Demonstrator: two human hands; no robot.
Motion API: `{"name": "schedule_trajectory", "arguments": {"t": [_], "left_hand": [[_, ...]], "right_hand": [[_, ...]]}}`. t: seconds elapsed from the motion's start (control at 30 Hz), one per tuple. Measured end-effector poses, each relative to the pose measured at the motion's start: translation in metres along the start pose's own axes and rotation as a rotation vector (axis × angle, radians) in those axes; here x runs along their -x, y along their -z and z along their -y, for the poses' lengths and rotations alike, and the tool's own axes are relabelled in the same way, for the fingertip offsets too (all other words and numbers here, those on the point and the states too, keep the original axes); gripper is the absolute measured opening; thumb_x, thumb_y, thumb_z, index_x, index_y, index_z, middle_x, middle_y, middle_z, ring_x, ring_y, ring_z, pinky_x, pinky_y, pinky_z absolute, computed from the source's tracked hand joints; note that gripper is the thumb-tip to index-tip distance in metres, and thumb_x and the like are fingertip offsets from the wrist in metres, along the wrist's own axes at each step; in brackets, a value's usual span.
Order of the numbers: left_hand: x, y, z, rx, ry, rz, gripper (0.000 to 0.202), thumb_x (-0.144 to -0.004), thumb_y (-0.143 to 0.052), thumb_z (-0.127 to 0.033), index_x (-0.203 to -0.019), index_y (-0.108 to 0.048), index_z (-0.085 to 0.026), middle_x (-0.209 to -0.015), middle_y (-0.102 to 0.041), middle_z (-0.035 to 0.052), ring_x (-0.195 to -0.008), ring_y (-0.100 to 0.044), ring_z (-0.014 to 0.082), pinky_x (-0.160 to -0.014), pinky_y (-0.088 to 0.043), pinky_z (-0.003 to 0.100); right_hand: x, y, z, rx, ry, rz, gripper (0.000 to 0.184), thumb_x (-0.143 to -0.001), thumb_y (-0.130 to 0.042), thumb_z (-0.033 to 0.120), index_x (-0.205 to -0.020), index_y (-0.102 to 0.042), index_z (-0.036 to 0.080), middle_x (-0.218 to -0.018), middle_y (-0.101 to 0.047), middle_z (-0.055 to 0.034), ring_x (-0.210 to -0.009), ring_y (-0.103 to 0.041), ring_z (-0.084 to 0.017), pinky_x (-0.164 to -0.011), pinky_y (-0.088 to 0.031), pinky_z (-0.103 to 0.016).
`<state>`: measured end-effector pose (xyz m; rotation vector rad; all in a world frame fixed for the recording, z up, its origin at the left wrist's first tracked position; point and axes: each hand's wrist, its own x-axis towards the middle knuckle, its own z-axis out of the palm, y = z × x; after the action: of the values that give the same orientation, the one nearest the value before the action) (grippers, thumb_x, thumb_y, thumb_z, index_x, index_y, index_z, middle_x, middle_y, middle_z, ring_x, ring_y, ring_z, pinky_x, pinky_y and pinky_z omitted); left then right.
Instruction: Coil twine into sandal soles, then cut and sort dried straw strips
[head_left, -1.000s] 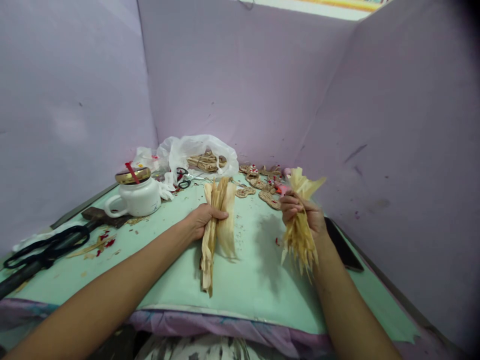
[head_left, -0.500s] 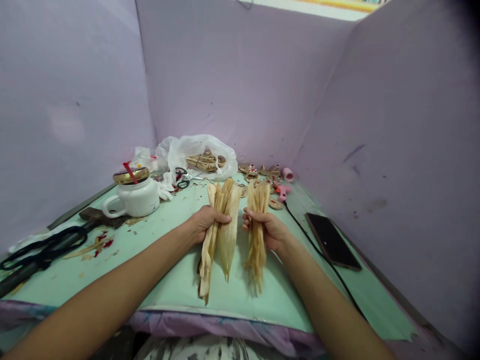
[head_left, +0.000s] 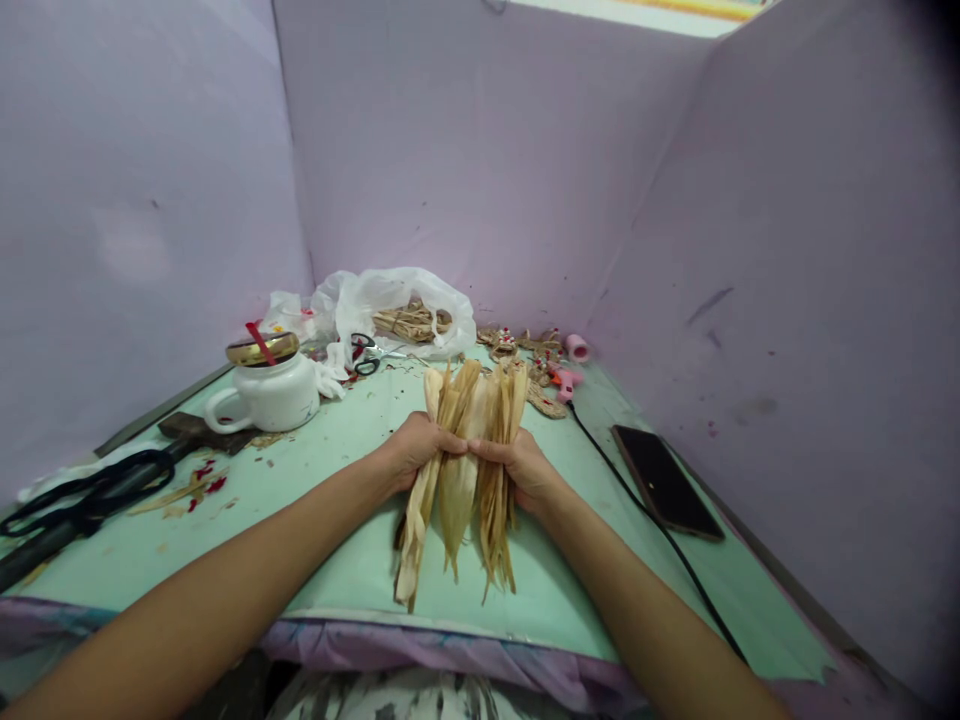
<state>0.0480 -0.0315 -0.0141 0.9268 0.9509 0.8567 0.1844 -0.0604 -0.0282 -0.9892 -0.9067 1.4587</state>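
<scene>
Dried corn husks (head_left: 459, 500) stand in a loose upright bundle above the near middle of the green tabletop (head_left: 337, 560). My left hand (head_left: 421, 448) is closed around the left part, its thumb pressed across the front. On the right part, my right hand (head_left: 517, 465) grips more husks (head_left: 496, 530), thinner and partly shredded at the lower ends. Both thumb tips meet at the middle of the bundle. The fingers behind the husks are mostly hidden.
A white mug (head_left: 274, 395) with a gold lid stands left, by a hammer (head_left: 187, 435) and a black-handled tool (head_left: 90, 500). Behind lie scissors (head_left: 365, 355), a plastic bag (head_left: 405, 285) of husk strips and woven pieces (head_left: 546, 400). A pink glue gun (head_left: 568, 382) and phone (head_left: 666, 482) lie right.
My right hand has moved left with its husks, closing the gap to those in my left hand. The two bunches now touch side by side.
</scene>
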Motion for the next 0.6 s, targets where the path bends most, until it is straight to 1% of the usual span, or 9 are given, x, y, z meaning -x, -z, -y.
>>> {"name": "schedule_trajectory", "arguments": {"t": [0.17,0.3,0.4,0.47,0.6], "left_hand": [[0.001,-0.001,0.0,0.052,0.041,0.068,0.024,-0.043,-0.061,-0.002,-0.066,-0.065,-0.005,-0.058,-0.067,0.01,-0.049,-0.061,0.0215,-0.053,-0.052,0.034],[0.0,0.002,-0.001,0.094,0.069,0.134,0.025,-0.045,-0.064,-0.003,-0.07,-0.065,-0.006,-0.06,-0.067,0.0102,-0.056,-0.064,0.0241,-0.06,-0.053,0.036],[-0.002,0.004,-0.002,0.104,0.082,0.127,0.024,-0.047,-0.065,-0.002,-0.071,-0.065,-0.007,-0.062,-0.068,0.0101,-0.059,-0.065,0.025,-0.063,-0.054,0.038],[-0.002,0.004,-0.003,0.1,0.107,0.109,0.023,-0.048,-0.063,-0.002,-0.071,-0.065,-0.006,-0.063,-0.068,0.0111,-0.059,-0.065,0.0248,-0.063,-0.054,0.038],[-0.001,0.003,-0.006,0.096,0.127,0.112,0.026,-0.052,-0.061,-0.001,-0.077,-0.065,-0.004,-0.068,-0.069,0.0136,-0.059,-0.066,0.0244,-0.062,-0.055,0.037]], "right_hand": [[0.002,-0.004,0.001,-0.034,0.0,0.012,0.037,-0.045,-0.077,0.016,-0.08,-0.067,0.012,-0.073,-0.072,-0.0063,-0.066,-0.065,-0.023,-0.067,-0.052,-0.035],[0.0,-0.001,0.003,-0.079,-0.023,0.047,0.038,-0.046,-0.077,0.016,-0.082,-0.067,0.012,-0.075,-0.072,-0.0076,-0.067,-0.066,-0.023,-0.068,-0.052,-0.035],[-0.002,0.005,0.004,-0.095,-0.043,0.046,0.04,-0.046,-0.078,0.017,-0.084,-0.066,0.012,-0.076,-0.072,-0.0077,-0.067,-0.066,-0.023,-0.068,-0.052,-0.036],[-0.004,0.008,0.005,-0.109,-0.068,0.052,0.041,-0.046,-0.078,0.017,-0.084,-0.065,0.013,-0.074,-0.071,-0.0067,-0.064,-0.065,-0.022,-0.065,-0.052,-0.035],[-0.005,0.011,0.007,-0.132,-0.096,0.082,0.033,-0.048,-0.078,0.017,-0.078,-0.064,0.013,-0.065,-0.069,-0.0036,-0.057,-0.063,-0.019,-0.06,-0.052,-0.032]]}}
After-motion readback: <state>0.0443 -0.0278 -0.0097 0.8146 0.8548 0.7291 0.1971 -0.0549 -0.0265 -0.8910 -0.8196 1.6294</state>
